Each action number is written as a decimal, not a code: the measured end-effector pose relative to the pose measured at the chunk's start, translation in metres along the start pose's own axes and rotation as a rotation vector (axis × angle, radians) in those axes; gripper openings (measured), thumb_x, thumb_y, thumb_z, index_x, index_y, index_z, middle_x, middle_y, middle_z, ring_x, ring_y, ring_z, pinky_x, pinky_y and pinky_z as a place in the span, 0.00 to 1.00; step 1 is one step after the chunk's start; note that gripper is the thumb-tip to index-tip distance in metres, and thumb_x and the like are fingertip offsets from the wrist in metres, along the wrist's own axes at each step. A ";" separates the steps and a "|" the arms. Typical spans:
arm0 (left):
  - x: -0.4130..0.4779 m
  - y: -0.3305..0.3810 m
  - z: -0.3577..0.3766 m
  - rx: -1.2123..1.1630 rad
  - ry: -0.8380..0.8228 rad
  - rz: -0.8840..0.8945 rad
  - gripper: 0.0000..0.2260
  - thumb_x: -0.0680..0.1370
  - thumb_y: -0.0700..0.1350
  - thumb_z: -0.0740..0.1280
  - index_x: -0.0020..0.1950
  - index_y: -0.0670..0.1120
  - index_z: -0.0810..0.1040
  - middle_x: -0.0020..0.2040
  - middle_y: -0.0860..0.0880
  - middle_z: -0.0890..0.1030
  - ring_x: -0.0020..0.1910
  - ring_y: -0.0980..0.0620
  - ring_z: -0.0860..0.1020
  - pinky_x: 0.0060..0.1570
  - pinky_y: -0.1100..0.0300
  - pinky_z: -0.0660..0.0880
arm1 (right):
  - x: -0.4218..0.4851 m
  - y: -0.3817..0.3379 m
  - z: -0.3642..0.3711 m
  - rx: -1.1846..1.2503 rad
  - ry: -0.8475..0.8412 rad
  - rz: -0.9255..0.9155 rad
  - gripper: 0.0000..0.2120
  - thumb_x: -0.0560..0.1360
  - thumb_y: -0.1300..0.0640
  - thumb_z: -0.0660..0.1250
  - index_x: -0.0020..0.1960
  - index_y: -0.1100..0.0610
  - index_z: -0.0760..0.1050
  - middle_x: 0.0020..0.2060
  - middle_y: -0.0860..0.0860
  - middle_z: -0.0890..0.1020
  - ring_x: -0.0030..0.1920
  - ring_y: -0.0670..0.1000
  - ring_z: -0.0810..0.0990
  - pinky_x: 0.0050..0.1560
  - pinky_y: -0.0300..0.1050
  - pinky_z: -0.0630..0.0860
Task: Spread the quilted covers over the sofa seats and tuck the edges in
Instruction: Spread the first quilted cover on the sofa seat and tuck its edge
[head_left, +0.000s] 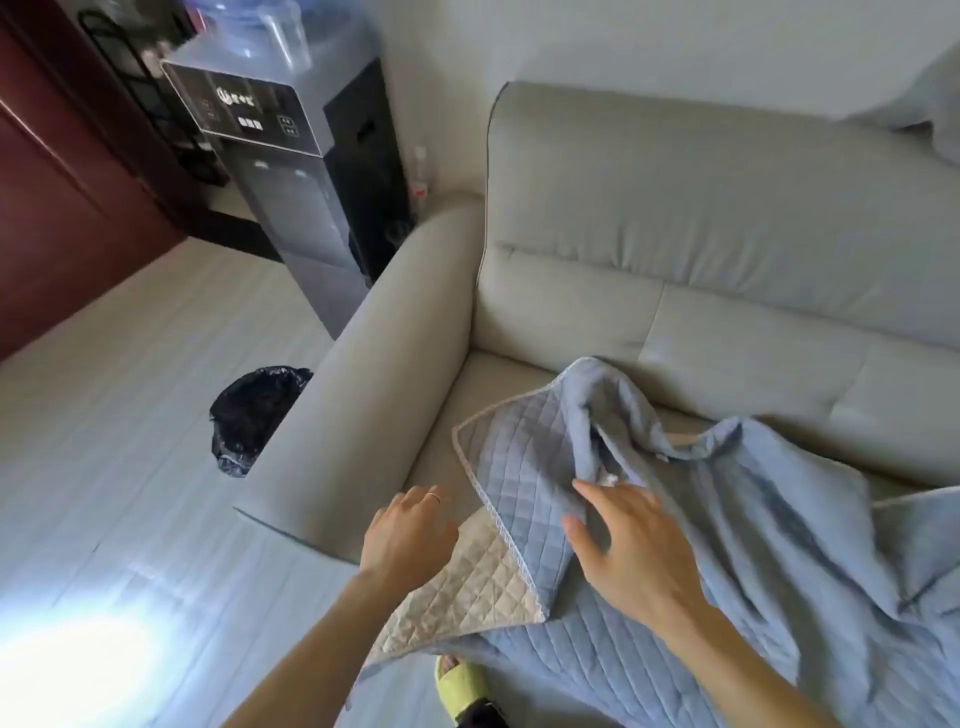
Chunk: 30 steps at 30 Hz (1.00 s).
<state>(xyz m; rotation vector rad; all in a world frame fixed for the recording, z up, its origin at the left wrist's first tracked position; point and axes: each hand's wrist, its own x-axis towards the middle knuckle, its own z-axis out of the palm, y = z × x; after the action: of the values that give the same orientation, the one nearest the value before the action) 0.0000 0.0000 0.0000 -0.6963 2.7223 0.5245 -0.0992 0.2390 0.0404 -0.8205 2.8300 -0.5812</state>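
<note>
A blue quilted cover (727, 545) lies crumpled over the beige sofa seat (498, 384), with one corner folded back to show its pale underside (478, 587). My right hand (628, 545) rests on the blue fabric near the folded edge, fingers spread and fairly straight. Just left of the fold, my left hand (405, 530) hovers over the bare seat by the cover's edge, fingers loosely extended and holding nothing. The cover's front part hangs off the seat's front edge.
The sofa armrest (363, 395) runs along the left, the backrest (727, 218) behind. A water dispenser (291, 171) stands past the armrest. A black-lined bin (254, 415) sits on the floor beside the armrest. A foot in a green slipper (462, 686) is below.
</note>
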 end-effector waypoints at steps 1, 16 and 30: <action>0.008 -0.010 0.013 -0.013 -0.027 -0.013 0.18 0.78 0.50 0.59 0.68 0.57 0.73 0.65 0.55 0.76 0.62 0.51 0.75 0.59 0.54 0.73 | 0.006 0.001 0.018 -0.001 -0.032 -0.013 0.23 0.75 0.39 0.58 0.61 0.50 0.79 0.51 0.45 0.84 0.55 0.53 0.80 0.51 0.47 0.78; 0.110 -0.094 0.208 -0.125 -0.335 -0.075 0.32 0.76 0.61 0.66 0.76 0.52 0.63 0.74 0.53 0.65 0.69 0.50 0.69 0.65 0.55 0.69 | 0.093 0.033 0.259 -0.204 -0.624 0.292 0.46 0.74 0.29 0.57 0.79 0.48 0.36 0.79 0.54 0.38 0.78 0.64 0.45 0.72 0.62 0.63; 0.189 -0.059 0.232 -0.746 -0.397 -0.394 0.31 0.71 0.75 0.58 0.62 0.55 0.79 0.56 0.54 0.82 0.56 0.52 0.79 0.60 0.55 0.74 | 0.177 0.101 0.305 0.291 -0.364 0.524 0.09 0.79 0.54 0.66 0.58 0.54 0.76 0.51 0.49 0.81 0.53 0.52 0.80 0.49 0.42 0.69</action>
<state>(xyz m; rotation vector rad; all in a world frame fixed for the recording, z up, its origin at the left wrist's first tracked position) -0.0882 -0.0296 -0.2901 -1.1149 1.9130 1.4150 -0.2254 0.1226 -0.2838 -0.1028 2.3985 -0.6545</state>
